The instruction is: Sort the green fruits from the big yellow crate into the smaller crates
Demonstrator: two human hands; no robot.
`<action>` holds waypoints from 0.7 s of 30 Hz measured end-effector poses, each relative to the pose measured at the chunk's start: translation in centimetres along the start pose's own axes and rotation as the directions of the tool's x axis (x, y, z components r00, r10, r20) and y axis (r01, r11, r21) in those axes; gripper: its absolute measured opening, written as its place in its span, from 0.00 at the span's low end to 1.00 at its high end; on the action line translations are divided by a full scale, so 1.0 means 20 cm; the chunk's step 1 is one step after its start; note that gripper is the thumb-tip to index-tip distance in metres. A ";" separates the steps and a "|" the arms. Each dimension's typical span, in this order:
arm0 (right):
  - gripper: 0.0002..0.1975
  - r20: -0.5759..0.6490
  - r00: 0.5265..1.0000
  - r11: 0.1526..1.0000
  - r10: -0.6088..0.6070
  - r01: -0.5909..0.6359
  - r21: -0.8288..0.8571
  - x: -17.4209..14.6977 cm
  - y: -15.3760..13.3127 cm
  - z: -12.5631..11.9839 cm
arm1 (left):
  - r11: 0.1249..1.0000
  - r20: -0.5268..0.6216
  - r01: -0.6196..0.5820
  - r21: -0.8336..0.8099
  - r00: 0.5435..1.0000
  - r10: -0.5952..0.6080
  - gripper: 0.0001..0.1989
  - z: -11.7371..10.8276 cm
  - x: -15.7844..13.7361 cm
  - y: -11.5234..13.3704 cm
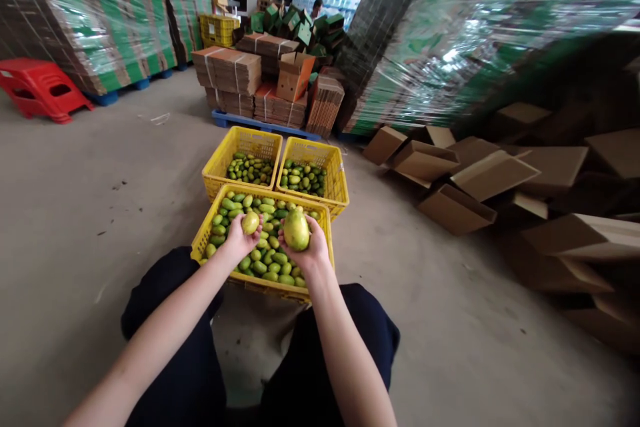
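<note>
A small yellowish oval fruit is held in the curled fingers of my left hand. My right hand grips a larger yellow-green fruit, rounded and wider at its lower end. It may be more than one fruit; I cannot tell. Both hands are over the front yellow crate, which holds many green and yellow-green oval fruits. Just behind it stand two more yellow crates, one at the left and one at the right, each with a layer of similar fruits in the bottom.
Bundled flat cartons are stacked on a blue pallet behind the crates. Open cardboard boxes lie heaped at the right. A red stool stands at the left. Wrapped green stacks rise on both sides. A person is far back.
</note>
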State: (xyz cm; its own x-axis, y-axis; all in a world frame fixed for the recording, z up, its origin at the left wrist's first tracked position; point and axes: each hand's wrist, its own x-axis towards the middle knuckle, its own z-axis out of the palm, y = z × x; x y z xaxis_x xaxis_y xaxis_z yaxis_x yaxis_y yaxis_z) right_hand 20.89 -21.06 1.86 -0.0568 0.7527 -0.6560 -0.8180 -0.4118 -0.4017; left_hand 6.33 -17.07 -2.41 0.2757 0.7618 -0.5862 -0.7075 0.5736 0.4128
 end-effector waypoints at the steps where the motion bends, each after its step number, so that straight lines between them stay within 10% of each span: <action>1: 0.11 0.005 1.000 1.000 0.002 -0.002 0.006 0.01 0.00 -0.01 | 1.000 -0.005 -0.003 0.006 1.000 0.004 0.12 0.00 0.02 0.01; 7: 0.11 -0.033 0.999 1.000 -0.011 0.011 0.003 0.10 -0.03 -0.03 | 0.999 -0.020 -0.030 -0.033 0.999 0.030 0.10 0.15 -0.08 0.06; 13: 0.13 0.098 0.995 1.000 -0.008 0.011 -0.024 0.10 -0.02 0.03 | 0.950 0.056 -0.312 0.021 0.949 0.311 0.08 0.16 -0.19 0.08; 21: 0.10 0.086 0.995 0.995 -0.042 0.033 0.095 0.14 -0.02 0.04 | 0.976 -0.045 -0.218 0.010 0.975 0.219 0.08 0.06 -0.01 0.06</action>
State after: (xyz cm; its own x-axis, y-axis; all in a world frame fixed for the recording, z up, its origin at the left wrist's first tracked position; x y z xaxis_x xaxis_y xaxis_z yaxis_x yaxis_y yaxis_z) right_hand 20.57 -18.50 0.69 -0.0715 0.8104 -0.5815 -0.8702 -0.3356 -0.3606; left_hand 6.22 -16.05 -0.96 0.0846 0.8543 -0.5128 -0.7439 0.3966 0.5380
